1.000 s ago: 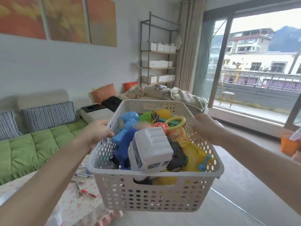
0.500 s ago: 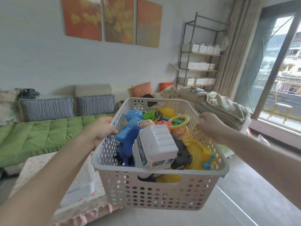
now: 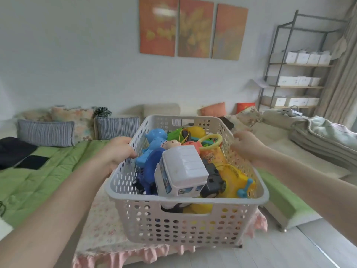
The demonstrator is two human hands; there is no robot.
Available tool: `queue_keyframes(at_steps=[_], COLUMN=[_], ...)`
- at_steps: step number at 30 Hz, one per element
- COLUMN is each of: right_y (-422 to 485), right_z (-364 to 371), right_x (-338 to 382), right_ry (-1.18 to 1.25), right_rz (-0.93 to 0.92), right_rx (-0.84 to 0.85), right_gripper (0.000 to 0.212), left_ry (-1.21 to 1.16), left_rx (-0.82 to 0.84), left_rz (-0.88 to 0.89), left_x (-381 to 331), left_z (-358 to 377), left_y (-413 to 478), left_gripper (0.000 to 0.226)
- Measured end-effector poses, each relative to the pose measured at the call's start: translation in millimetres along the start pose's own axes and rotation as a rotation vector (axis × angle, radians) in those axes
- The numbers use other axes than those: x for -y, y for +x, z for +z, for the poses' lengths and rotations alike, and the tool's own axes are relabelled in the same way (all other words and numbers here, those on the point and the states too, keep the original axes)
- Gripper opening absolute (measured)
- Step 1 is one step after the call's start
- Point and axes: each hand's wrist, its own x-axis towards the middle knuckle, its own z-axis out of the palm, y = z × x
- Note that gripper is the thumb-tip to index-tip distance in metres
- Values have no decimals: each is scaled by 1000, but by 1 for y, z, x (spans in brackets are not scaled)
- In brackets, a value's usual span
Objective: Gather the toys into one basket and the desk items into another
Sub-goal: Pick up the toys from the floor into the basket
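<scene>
I hold a white perforated basket (image 3: 185, 225) up in the air in front of me. My left hand (image 3: 117, 151) grips its left rim and my right hand (image 3: 247, 146) grips its right rim. Inside lie several toys: a white toy truck (image 3: 181, 171) on top, a blue figure (image 3: 154, 146), a yellow toy (image 3: 233, 176), a yellow ring (image 3: 210, 141) and a green piece (image 3: 174, 134). No second basket shows in this view.
Under the basket stands a low table with a floral cloth (image 3: 104, 229). A green sofa (image 3: 38, 180) with striped cushions (image 3: 46, 132) runs along the wall on the left. Folded blankets (image 3: 318, 140) lie at right, and a metal shelf (image 3: 297, 74) stands beyond.
The view has swung left: the window and balcony have left the frame and more of the green sofa shows. Both hands keep their grip on the basket.
</scene>
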Motion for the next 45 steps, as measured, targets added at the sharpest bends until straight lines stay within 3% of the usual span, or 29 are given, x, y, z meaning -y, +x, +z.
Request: queue_keyframes(at_steps=[13, 31, 45], right_y=[15, 147, 213], right_z=[131, 265, 408], right_x=[85, 158, 195], right_ry=[13, 0, -37], right_rz=[-71, -234, -127], right_rx=[103, 270, 302], right_gripper=[28, 37, 42], left_ry=[18, 69, 43], left_rx=[-112, -314, -283], left_rz=[-120, -203, -219], left_x=[99, 177, 276], left_z=[-101, -171, -226], left_y=[32, 141, 264], left_gripper=[21, 19, 16])
